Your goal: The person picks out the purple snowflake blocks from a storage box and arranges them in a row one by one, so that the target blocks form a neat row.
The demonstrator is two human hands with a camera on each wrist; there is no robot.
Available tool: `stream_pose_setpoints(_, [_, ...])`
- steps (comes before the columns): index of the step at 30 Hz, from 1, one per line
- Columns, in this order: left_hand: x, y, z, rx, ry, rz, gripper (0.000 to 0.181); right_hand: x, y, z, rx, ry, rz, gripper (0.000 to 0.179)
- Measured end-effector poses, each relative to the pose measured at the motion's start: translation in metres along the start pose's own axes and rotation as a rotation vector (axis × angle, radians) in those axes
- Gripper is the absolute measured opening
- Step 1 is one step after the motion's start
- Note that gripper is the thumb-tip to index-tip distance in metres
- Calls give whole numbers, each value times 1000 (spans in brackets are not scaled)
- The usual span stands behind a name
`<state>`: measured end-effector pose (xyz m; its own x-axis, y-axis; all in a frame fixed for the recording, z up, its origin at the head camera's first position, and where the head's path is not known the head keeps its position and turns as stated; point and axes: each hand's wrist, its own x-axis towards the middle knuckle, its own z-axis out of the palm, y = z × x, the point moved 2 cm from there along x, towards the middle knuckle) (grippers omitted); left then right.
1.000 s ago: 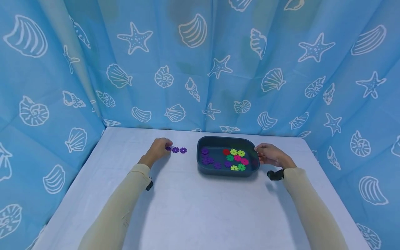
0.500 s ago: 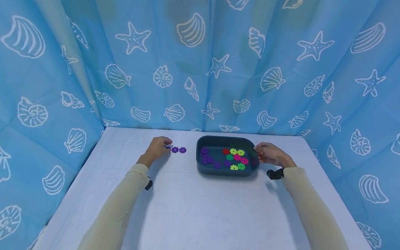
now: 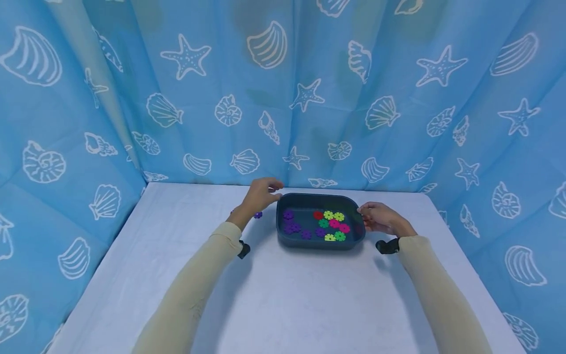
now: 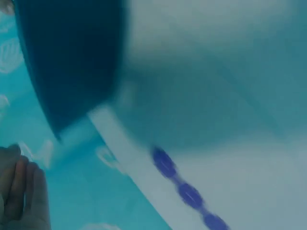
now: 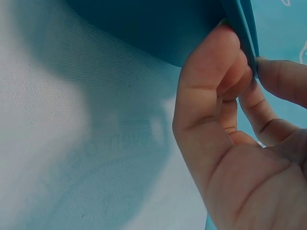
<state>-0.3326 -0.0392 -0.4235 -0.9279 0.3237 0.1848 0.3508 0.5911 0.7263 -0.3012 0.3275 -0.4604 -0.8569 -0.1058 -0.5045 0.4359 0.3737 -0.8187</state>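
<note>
The dark tray (image 3: 322,245) sits toward the back of the table with several flower-shaped plastic discs in it: purple ones (image 3: 306,234) on the left, red, yellow, green and pink ones (image 3: 334,223) on the right. My right hand (image 3: 382,218) pinches the tray's right rim between thumb and fingers, as the right wrist view shows at the rim (image 5: 247,38). My left hand (image 3: 261,195) hovers by the tray's left end with fingers extended and holding nothing. A row of purple discs (image 4: 191,195) lies on the table left of the tray, partly hidden by my left wrist in the head view.
A white cloth covers the table (image 3: 318,295). Behind it and along both sides hangs a blue curtain (image 3: 274,132) with shell and starfish prints. Both wrists wear small black cameras (image 3: 387,246).
My left hand has left the row of purple discs and moved right to the tray's left end. My right hand stays on the tray's right rim.
</note>
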Motion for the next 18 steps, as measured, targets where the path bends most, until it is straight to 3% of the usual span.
stream_pose_setpoints(4, [8, 21, 21, -5, -42, -24, 26, 2, 1, 1, -2, 13, 10, 37])
stream_pose_setpoints(6, [10, 29, 31, -7, -97, -104, 34, 2, 1, 1, -8, 11, 7, 38])
stream_pose_setpoints(12, [11, 46, 52, -110, -312, -467, 68, 2, 1, 0, -15, 5, 8, 39])
stream_pose_setpoints(14, [11, 48, 56, -112, -352, -526, 72, 2, 1, -1, -13, 7, 10, 39])
stream_pose_setpoints(18, [10, 47, 62, -96, -391, -564, 75, 1, 2, -2, -5, -7, -8, 38])
